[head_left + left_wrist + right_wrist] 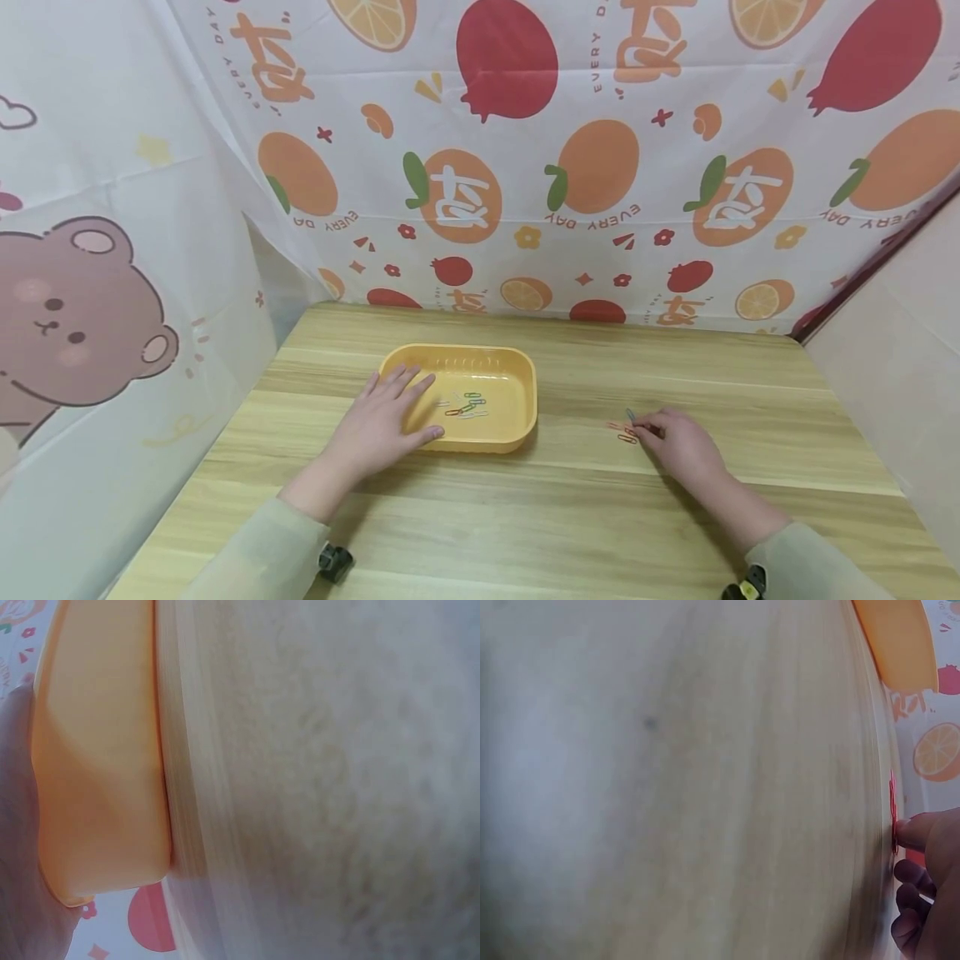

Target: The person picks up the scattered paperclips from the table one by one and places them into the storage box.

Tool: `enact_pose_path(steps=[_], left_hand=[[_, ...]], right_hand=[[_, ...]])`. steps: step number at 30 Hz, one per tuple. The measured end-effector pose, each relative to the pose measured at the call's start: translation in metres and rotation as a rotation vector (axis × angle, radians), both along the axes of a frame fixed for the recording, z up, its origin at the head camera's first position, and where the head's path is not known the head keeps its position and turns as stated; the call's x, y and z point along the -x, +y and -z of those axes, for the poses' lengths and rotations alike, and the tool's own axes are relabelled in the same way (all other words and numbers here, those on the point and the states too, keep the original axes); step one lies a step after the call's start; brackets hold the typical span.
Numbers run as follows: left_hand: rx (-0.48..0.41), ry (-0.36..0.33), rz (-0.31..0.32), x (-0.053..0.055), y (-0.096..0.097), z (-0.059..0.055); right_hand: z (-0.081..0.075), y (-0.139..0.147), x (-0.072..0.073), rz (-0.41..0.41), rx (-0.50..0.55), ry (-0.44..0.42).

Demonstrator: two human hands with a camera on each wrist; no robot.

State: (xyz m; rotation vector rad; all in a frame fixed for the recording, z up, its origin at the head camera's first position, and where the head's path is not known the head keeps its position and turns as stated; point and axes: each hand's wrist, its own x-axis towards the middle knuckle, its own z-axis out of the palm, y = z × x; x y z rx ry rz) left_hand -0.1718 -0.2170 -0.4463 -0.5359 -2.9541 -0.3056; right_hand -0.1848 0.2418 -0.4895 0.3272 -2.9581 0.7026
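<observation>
A yellow plastic tray (pixel 517 442) stands left of the table's middle, with several coloured and white paper clips (pixel 469 407) lying inside. My left hand (pixel 378 421) rests over its left side, fingers spread and the thumb along the near rim. The left wrist view shows the tray's outer wall (pixel 105 765) beside that hand. To the right, a small group of red, orange and blue paper clips (pixel 627 438) lies on the wood. My right hand (pixel 686 446) pinches at a red clip there between thumb and forefinger; the fingertips partly hide it. Red clips (pixel 893 799) also show in the right wrist view.
The wooden table (pixel 480 517) meets a fruit-printed cloth (pixel 525 192) at its back edge. A bear-printed sheet (pixel 82 308) hangs on the left, and a pale panel (pixel 892 333) borders the right side.
</observation>
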Motion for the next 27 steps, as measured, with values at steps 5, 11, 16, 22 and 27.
enact_pose_path(steps=[5,11,16,22,27], left_hand=[[0.000,0.003,0.000,0.001,-0.001,0.001],[-0.002,0.006,0.001,0.001,-0.002,0.003],[0.001,0.004,0.002,0.001,-0.002,0.003],[0.005,-0.007,-0.004,0.002,-0.002,0.004],[0.008,-0.004,-0.001,0.001,-0.002,0.003]], right_hand=[[-0.001,0.004,0.006,0.046,0.025,-0.019],[-0.002,0.004,0.013,0.060,0.000,-0.019],[-0.001,0.000,0.017,0.061,-0.015,-0.020],[0.001,-0.001,0.019,0.074,-0.015,-0.028],[0.002,-0.003,0.020,0.079,-0.004,-0.013]])
